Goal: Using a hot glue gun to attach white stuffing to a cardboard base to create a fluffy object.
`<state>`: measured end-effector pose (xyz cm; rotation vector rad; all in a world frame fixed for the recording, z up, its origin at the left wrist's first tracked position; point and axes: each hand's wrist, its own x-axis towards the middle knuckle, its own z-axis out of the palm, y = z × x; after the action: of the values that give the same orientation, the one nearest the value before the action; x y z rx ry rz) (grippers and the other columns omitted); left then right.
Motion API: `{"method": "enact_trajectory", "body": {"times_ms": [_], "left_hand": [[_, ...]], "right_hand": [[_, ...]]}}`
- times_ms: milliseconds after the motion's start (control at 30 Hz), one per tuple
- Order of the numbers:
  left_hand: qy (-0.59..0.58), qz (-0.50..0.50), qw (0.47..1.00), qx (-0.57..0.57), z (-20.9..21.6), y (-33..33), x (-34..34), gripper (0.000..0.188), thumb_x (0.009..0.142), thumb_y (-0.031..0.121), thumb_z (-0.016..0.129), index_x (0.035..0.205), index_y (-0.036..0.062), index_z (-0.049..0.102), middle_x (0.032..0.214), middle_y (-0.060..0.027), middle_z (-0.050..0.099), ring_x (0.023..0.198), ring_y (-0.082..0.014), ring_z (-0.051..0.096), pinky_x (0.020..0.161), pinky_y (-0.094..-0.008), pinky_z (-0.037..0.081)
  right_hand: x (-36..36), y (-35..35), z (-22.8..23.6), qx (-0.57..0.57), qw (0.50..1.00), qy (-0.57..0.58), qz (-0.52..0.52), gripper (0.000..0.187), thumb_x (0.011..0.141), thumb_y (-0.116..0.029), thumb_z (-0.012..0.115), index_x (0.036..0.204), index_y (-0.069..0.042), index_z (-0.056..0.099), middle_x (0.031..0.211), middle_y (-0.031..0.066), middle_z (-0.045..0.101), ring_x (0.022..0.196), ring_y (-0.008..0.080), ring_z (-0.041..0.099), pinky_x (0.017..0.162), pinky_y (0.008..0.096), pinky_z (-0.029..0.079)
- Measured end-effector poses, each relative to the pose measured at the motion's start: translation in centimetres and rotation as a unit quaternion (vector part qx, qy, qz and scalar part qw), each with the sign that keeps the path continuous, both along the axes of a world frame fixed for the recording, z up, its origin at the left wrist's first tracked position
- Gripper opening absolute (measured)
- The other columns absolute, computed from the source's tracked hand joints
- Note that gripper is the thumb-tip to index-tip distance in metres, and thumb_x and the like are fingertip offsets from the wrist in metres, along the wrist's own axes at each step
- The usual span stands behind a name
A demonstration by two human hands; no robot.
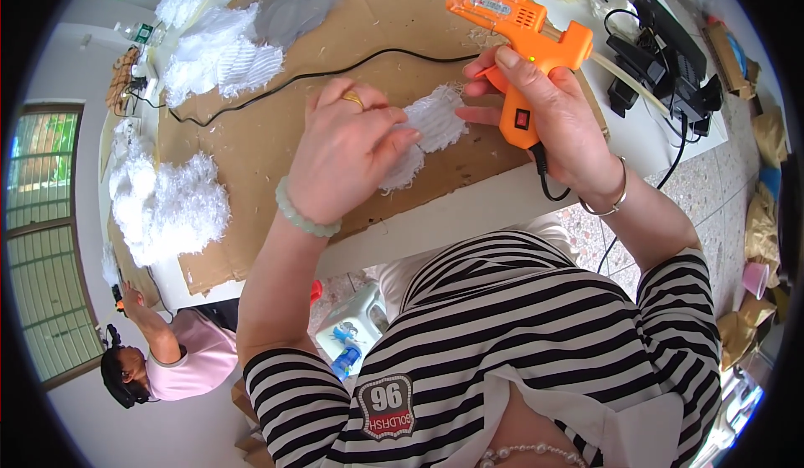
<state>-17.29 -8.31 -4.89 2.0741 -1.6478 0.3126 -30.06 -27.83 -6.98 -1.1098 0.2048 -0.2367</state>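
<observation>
My right hand (557,103) is wrapped round the handle of an orange glue gun (511,20), held above the cardboard with its nozzle toward the far left. A clear glue stick (628,80) sticks out of its back end. My left hand (347,141) is closed, with curled fingers and thumb at a small piece of white fuzzy fabric (437,118). Part of that piece is hidden under the fingers. The gun's nozzle is apart from the fabric.
Brown cardboard (251,137) covers much of the white table (402,243). White fluffy fabric pieces (172,196) lie at the left, and more (222,53) farther back. A black cable (289,77) crosses the cardboard. Black adapters (657,62) stand right. Another person (180,351) works at lower left.
</observation>
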Motion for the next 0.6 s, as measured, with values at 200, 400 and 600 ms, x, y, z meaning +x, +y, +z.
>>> {"method": "enact_trajectory", "body": {"times_ms": [200, 400, 600], "left_hand": [[0.193, 0.204, 0.939, -0.200, 1.8, 4.7, 0.2, 0.008, 0.086, 0.011, 0.061, 0.085, 0.0037, 0.064, 0.078, -0.0104, 0.061, 0.069, -0.0201, 0.057, 0.068, -0.0268, 0.045], [0.016, 0.172, 0.982, -0.078, -1.1, 8.6, -4.4, 0.022, 0.078, 0.000, 0.063, 0.100, 0.0027, 0.061, 0.084, -0.0092, 0.065, 0.072, -0.0246, 0.061, 0.075, -0.0360, 0.048], [0.054, 0.174, 0.983, -0.028, -2.6, 7.1, -9.4, 0.032, 0.071, 0.010, 0.070, 0.101, 0.0039, 0.061, 0.100, -0.0108, 0.064, 0.095, -0.0283, 0.057, 0.084, -0.0425, 0.043]], "right_hand": [[-1.3, -1.0, 1.9, -0.083, 0.996, 0.007, 0.020, 0.028, 0.097, -0.025, 0.047, 0.111, -0.001, 0.053, 0.103, 0.0093, 0.057, 0.090, 0.0160, 0.057, 0.081, 0.0397, 0.056], [-1.1, -1.4, 2.6, -0.186, 0.967, 0.000, 0.175, 0.031, 0.094, -0.027, 0.053, 0.112, -0.001, 0.053, 0.104, 0.0089, 0.057, 0.088, 0.0141, 0.057, 0.077, 0.0338, 0.056], [0.7, 0.6, 4.1, -0.341, 0.876, 0.114, 0.321, 0.027, 0.090, -0.016, 0.062, 0.112, -0.002, 0.056, 0.101, 0.0028, 0.059, 0.085, 0.0082, 0.056, 0.073, 0.0238, 0.051]]}}
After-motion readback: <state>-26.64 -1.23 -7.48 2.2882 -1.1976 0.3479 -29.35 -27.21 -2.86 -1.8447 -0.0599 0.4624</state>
